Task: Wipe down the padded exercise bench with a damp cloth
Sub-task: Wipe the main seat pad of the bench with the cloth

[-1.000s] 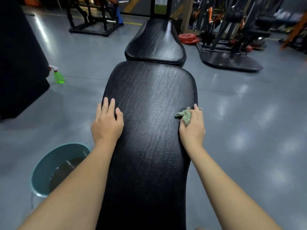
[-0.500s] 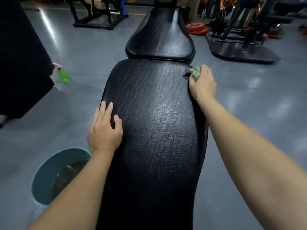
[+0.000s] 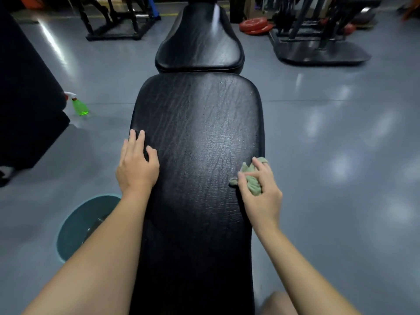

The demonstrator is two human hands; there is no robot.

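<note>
At the far left a green spray bottle (image 3: 80,107) was seen on the floor, and nearer, a teal basin (image 3: 75,223) with what looked like water was set just beside the bench. The left hand (image 3: 136,165) was laid flat on the left edge of the long black pad (image 3: 197,123), fingers straight, nothing held. At the pad's right edge the bunched green cloth (image 3: 253,178) was gripped between thumb and fingers of the right hand (image 3: 261,189) and pressed to the vinyl. The wiping step was judged to be under way along that side. For the next stroke, the cloth would need to be drawn across the middle, and the smaller pad (image 3: 200,42) beyond would need to be reached.
</note>
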